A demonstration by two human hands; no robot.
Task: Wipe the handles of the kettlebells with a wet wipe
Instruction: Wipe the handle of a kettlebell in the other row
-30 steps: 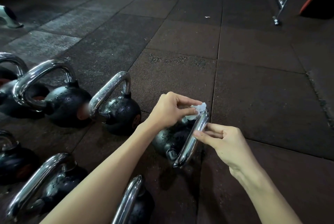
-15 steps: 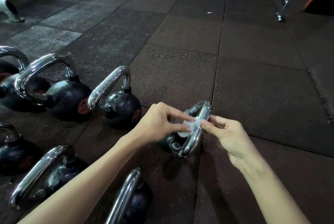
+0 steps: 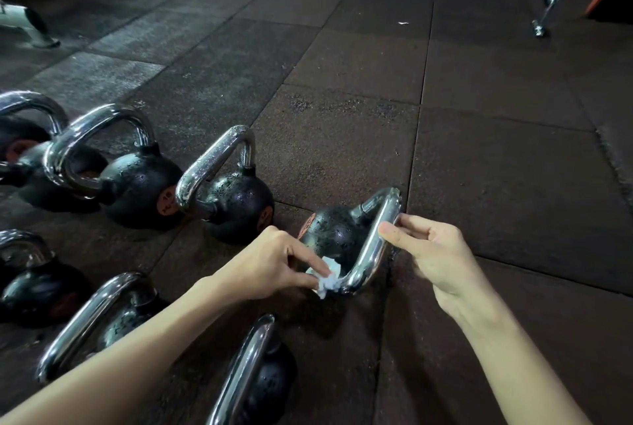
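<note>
The black kettlebell [image 3: 334,231] stands tilted on the floor [image 3: 479,167], its chrome handle [image 3: 376,239] leaning right. A crumpled white wet wipe [image 3: 329,280] touches the handle's lower bend.

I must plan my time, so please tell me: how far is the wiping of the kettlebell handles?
Done: cannot tell from the handles. In hand: the left hand pinches the wet wipe on the handle of the tilted kettlebell; the right hand steadies it. Left: perhaps the other kettlebells.
</note>
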